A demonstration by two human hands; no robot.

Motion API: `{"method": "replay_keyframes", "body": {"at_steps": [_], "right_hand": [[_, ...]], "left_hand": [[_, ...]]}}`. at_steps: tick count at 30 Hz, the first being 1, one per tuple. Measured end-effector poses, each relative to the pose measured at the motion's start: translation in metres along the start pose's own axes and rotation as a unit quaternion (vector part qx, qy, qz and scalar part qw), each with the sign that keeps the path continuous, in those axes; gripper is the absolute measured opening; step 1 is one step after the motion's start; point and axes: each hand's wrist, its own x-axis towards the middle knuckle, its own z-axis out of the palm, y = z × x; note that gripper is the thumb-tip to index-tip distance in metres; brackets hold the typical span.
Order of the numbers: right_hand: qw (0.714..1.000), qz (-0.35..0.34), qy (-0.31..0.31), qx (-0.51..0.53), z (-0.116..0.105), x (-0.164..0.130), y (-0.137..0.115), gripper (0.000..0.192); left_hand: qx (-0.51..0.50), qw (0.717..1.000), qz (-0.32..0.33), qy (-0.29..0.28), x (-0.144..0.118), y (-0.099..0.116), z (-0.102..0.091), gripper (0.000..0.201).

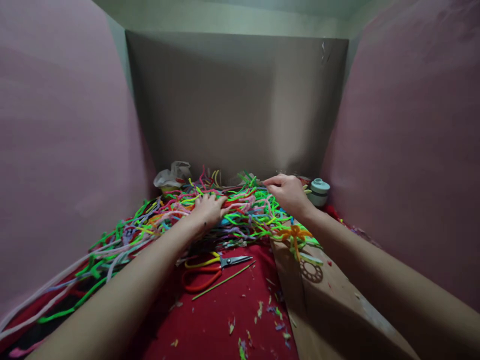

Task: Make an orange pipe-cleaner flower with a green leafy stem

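Note:
A tangled heap of pipe cleaners (255,215) in green, pink, red, yellow and other colours spreads across the work surface. On its middle rests my left hand (210,207), fingers apart and partly sunk among the stems. At the heap's far right edge, my right hand (288,192) has thumb and fingers drawn together in a pinch; whatever is between the tips is too small to make out. Scissors (221,267) with a red and a yellow handle loop lie in front of the heap. Beside them is a single thin yellow-green stem (224,281).
Red cloth (210,325) covers the surface, with coloured fluff scraps. At right, a cardboard piece (318,310) bears an orange pipe-cleaner shape (295,234) and a brown ring with holes (312,270). A pale-blue-lidded jar (319,192) and white plastic bag (170,176) stand behind. Pink panels flank both sides.

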Motion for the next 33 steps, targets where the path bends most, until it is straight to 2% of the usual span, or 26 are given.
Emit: {"method": "replay_keyframes", "body": {"at_steps": [5,9,12,16,21,27,30,33], "right_hand": [[0.998,-0.039,-0.023,0.035,0.035,0.035,-0.009,0.03],[0.991,-0.049,-0.121,-0.027,0.066,0.053,-0.015,0.035],[0.982,-0.038,-0.169,-0.075,0.084,0.061,-0.012,0.033],[0.962,-0.035,-0.231,-0.145,0.101,0.062,-0.008,0.031],[0.93,-0.065,-0.301,-0.202,0.108,0.055,-0.014,0.024],[0.909,-0.091,-0.322,-0.248,0.116,0.059,-0.034,0.028],[0.915,-0.089,-0.307,-0.246,0.126,0.063,-0.045,0.031],[0.927,-0.071,-0.298,-0.218,0.135,0.065,-0.049,0.026]], "left_hand": [[0.055,0.998,0.02,0.032,-0.032,0.018,0.018,0.044],[0.118,0.991,0.038,0.057,-0.046,0.028,0.024,0.048],[0.153,0.983,0.06,0.08,-0.051,0.03,0.03,0.046],[0.156,0.981,0.066,0.094,-0.052,0.03,0.034,0.043],[0.148,0.982,0.06,0.104,-0.053,0.032,0.035,0.041],[0.132,0.986,0.048,0.095,-0.054,0.031,0.036,0.041],[0.124,0.989,0.034,0.074,-0.054,0.03,0.036,0.043],[0.119,0.991,0.031,0.06,-0.056,0.031,0.035,0.045]]}}
